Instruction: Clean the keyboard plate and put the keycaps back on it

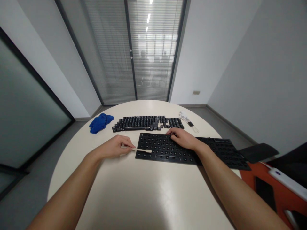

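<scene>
Left hand pinches slim pale swab, forearm slanting inward; swab's flat tip over left end of black, socket-studded keyboard base. Right hand palm down across keyboard base's far edge, fingers curled, grip cannot be told. Beyond keyboard base: blocky black keycaps, legends too small to read. Beyond its left end: crumpled blue cloth. Beneath it: smooth cream table.

White walls, grey floor, slatted blinds
</scene>
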Available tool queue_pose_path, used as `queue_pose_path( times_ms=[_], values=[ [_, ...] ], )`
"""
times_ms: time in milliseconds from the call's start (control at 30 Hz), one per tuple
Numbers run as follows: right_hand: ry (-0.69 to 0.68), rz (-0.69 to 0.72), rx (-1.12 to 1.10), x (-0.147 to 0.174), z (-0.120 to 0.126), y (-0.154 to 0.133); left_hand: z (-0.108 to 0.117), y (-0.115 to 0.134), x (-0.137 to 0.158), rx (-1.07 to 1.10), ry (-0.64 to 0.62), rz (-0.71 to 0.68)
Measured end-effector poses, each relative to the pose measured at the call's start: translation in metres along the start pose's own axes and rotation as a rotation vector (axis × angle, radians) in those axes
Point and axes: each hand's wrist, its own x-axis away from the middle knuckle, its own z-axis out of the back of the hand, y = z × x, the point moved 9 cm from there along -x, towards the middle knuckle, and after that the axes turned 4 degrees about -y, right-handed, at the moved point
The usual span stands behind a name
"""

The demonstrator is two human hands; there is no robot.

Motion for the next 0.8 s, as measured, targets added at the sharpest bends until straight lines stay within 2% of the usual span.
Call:
queue_pose_path(
  times_ms=[133, 367, 800],
  values=[
    [-0.008, -0.007, 0.004, 0.0, 0.0, -0.001, 0.016, -0.017, 0.002, -0.035, 0.126, 0.041],
    [-0.012, -0.01, 0.007, 0.0, 0.0, -0.002, 0.034, -0.041, 0.009, -0.094, 0.262, 0.121],
    [-0.016, -0.007, 0.014, 0.0, 0.0, -0.001, 0.031, -0.045, 0.006, -0.081, 0.247, 0.141]
  ],
)
